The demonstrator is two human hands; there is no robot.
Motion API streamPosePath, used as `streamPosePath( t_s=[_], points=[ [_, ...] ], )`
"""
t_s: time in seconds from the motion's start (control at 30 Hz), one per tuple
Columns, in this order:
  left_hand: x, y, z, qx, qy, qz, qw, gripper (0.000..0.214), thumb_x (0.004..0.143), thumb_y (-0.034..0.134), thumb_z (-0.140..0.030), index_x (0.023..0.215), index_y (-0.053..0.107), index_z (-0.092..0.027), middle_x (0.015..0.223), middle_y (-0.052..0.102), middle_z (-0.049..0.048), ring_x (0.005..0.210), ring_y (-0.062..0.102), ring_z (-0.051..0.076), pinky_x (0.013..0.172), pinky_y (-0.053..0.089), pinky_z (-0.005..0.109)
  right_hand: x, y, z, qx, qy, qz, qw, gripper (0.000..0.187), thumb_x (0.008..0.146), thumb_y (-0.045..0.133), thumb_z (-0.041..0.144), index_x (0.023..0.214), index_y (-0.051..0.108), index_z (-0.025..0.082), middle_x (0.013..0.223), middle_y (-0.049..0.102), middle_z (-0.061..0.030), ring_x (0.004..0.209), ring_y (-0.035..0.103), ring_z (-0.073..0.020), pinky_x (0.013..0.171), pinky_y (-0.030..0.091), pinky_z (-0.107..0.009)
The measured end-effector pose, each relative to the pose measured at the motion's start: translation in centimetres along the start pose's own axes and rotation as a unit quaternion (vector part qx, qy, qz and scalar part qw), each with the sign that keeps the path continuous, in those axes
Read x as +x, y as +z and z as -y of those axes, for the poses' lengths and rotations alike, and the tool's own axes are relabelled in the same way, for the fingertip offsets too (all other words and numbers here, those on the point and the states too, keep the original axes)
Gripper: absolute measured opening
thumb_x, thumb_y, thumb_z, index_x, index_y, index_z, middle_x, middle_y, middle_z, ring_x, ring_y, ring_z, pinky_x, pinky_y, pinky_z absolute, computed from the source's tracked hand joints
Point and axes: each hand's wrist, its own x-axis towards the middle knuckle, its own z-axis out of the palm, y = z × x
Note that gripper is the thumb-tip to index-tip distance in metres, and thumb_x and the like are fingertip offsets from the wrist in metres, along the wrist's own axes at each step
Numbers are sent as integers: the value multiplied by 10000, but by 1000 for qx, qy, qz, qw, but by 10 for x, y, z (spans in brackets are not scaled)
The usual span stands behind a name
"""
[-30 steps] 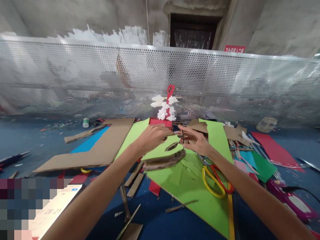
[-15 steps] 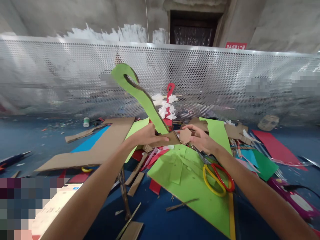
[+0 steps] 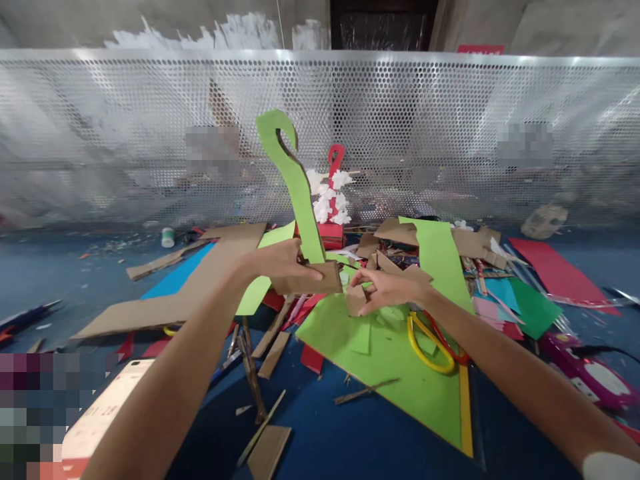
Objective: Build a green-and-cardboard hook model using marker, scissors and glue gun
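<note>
My left hand (image 3: 286,261) is closed on a brown cardboard base (image 3: 323,277), and a tall green hook-shaped cutout (image 3: 299,193) rises from it, nearly upright. Between the fingertips of my right hand (image 3: 383,290) is a small tan cardboard piece (image 3: 356,300), held just right of the base's end and apart from it. Below lies a green sheet (image 3: 400,387) with green scraps on it. Scissors with yellow and red handles (image 3: 425,347) rest on that sheet under my right forearm, their blades mostly hidden. Behind stands a red hook-shaped cutout (image 3: 336,160) with white tufts (image 3: 327,200).
A large brown cardboard sheet (image 3: 200,287) and a blue sheet (image 3: 183,272) lie at left. A phone (image 3: 103,417) is at lower left. A purple device with a cable (image 3: 585,373) sits at right. A perforated metal panel (image 3: 425,133) closes off the back.
The green hook has swung from a left lean to nearly upright. My right hand has moved down and left with the tan piece. The view has tilted slightly downward.
</note>
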Motion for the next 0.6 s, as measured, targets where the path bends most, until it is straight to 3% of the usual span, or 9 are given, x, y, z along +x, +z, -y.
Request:
streamPosePath(
  t_s=[0.2, 0.37, 0.5, 0.6],
  points=[
    [2, 3, 4, 3, -17, 32, 999, 620, 831, 734, -598, 1329, 677, -234, 1273, 740, 119, 1185, 686, 329, 901, 574, 388, -6, -3, 5, -193, 16, -36, 980, 618, 749, 838, 500, 1275, 607, 272, 962, 721, -47, 810, 687, -248, 626, 464, -315],
    [2, 0, 0, 19, 32, 39, 999, 533, 886, 677, -537, 1301, 683, -203, 1267, 738, 143, 1144, 695, 303, 872, 568, 356, -15, -10, 13, -250, -9, -56, 967, 694, 733, 841, 544, 1339, 625, 285, 1196, 723, -85, 939, 697, -281, 716, 494, -335],
    [1, -3, -6, 21, 45, 29, 998, 465, 904, 646, -524, 1229, 707, -196, 1192, 756, 140, 1071, 706, 287, 811, 561, 323, -32, -32, 21, -286, 16, -164, 944, 409, 906, 683, 429, 1268, 663, 240, 1196, 736, -107, 966, 698, -270, 758, 489, -334],
    [1, -4, -8, 18, 28, 13, 999, 474, 895, 646, -549, 1203, 709, -194, 1153, 753, 139, 1004, 707, 283, 772, 556, 332, -46, -53, 15, -325, 70, -250, 909, 261, 957, 585, 350, 1153, 696, 217, 1099, 760, -109, 901, 697, -254, 725, 476, -329]
  ],
)
